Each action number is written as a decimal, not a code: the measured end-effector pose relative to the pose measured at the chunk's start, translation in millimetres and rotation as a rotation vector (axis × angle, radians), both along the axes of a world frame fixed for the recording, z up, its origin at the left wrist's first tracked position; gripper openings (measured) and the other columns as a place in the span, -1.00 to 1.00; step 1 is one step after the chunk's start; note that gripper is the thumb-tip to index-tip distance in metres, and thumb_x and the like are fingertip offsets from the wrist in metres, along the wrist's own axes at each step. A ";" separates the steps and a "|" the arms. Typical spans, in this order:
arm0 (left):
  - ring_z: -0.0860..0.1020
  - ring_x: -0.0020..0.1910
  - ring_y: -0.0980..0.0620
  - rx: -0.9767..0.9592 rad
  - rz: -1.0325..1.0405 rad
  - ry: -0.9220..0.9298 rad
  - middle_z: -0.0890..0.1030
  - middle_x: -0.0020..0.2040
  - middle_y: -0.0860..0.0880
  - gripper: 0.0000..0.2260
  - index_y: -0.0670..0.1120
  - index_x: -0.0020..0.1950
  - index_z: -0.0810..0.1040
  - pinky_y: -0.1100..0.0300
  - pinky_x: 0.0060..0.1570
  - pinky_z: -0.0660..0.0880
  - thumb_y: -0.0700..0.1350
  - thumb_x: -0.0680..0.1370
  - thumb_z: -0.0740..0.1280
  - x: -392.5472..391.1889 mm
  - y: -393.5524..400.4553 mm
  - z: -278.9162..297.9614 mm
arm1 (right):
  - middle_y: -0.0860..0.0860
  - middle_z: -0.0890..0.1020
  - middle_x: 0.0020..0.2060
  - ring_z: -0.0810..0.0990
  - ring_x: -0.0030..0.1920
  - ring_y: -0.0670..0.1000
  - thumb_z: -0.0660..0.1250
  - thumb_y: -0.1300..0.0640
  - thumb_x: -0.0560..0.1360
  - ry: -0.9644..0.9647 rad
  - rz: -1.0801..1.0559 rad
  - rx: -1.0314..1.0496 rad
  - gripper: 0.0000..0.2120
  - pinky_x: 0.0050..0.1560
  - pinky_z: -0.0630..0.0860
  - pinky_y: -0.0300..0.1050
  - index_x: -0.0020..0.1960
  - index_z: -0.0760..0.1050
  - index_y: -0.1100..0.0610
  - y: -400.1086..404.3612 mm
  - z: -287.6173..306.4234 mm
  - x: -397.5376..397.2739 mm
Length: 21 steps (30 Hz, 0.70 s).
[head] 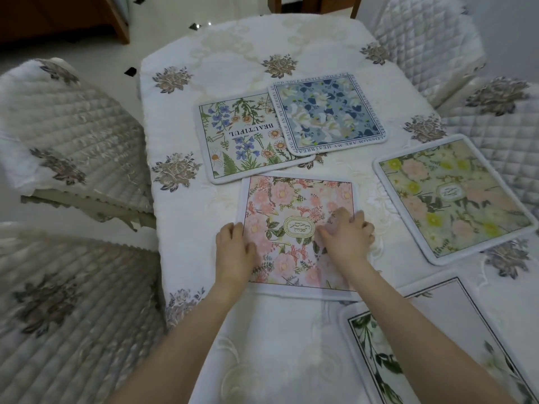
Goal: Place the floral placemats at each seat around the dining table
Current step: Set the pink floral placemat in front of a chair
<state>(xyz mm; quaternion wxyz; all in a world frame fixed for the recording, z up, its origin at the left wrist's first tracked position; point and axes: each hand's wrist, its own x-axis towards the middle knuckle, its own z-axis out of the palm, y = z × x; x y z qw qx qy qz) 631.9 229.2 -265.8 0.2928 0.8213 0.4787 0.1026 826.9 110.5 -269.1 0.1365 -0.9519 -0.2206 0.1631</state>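
Head view: pink placemat (294, 217) under left hand (233, 249), right hand (347, 237).

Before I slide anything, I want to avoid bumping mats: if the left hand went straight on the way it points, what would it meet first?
Probably the BEAUTIFUL placemat, just beyond the pink placemat the left hand rests on.

Blue placemat (328, 115) hides wildflower placemat (242, 138) corner; green-leaf placemat (437, 345) cut off by frame edge.

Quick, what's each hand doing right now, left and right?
Left hand: open, resting on the pink placemat's left edge.
Right hand: open, fingers spread flat on the same mat.
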 end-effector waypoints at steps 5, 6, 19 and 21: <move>0.37 0.06 -0.16 -0.040 0.004 0.030 0.47 0.05 -0.23 -0.81 -0.26 0.02 0.44 0.08 0.04 0.34 -0.31 0.42 0.23 -7.7 5.9 8.4 | 0.26 0.40 0.13 0.32 0.16 0.29 0.34 -0.04 0.38 0.087 -0.119 -0.008 -0.55 0.11 0.35 0.16 0.19 0.33 0.09 9.7 10.8 -8.0; 0.37 0.05 -0.19 -0.047 0.012 0.037 0.48 0.04 -0.23 -0.80 -0.27 0.02 0.44 0.07 0.04 0.34 -0.32 0.41 0.24 -9.9 10.6 9.8 | 0.26 0.40 0.12 0.32 0.17 0.29 0.35 -0.04 0.38 0.101 -0.135 -0.013 -0.54 0.10 0.36 0.16 0.19 0.33 0.09 9.5 10.8 -12.3; 0.31 -0.01 -0.10 -0.173 0.046 0.060 0.35 0.07 -0.17 -0.76 -0.23 0.09 0.40 0.16 -0.06 0.27 -0.28 0.43 0.26 -87.4 15.4 7.8 | 0.17 0.37 0.21 0.27 0.23 0.27 0.33 0.01 0.31 0.152 -0.076 0.008 -0.48 0.08 0.31 0.06 0.27 0.35 -0.06 -1.4 14.4 -81.9; 0.30 -0.04 -0.07 -0.163 0.070 0.036 0.35 0.05 -0.16 -0.78 -0.23 0.05 0.40 0.17 -0.09 0.25 -0.28 0.43 0.28 -102.5 5.7 8.2 | 0.16 0.35 0.27 0.24 0.30 0.27 0.33 0.05 0.29 0.156 -0.052 0.010 -0.45 0.11 0.29 0.06 0.28 0.36 -0.07 0.6 15.4 -88.8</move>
